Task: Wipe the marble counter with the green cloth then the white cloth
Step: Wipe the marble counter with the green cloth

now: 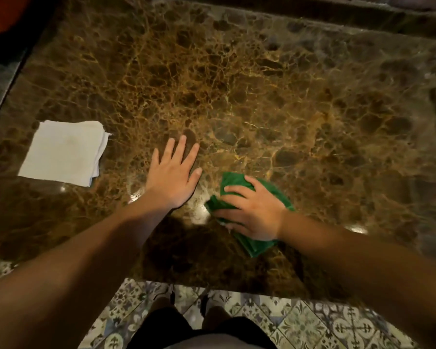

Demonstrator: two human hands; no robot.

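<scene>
The brown veined marble counter (262, 96) fills most of the view. My right hand (252, 210) presses down on the bunched green cloth (256, 246) near the counter's front edge, fingers curled over it. My left hand (174, 175) lies flat on the marble just left of the green cloth, fingers spread and holding nothing. The folded white cloth (63, 152) lies flat at the left side of the counter, apart from both hands.
The counter's front edge runs just in front of my body, with patterned floor tiles (312, 323) below. A dark raised ledge (363, 13) borders the far side. The left edge of the counter slants past the white cloth.
</scene>
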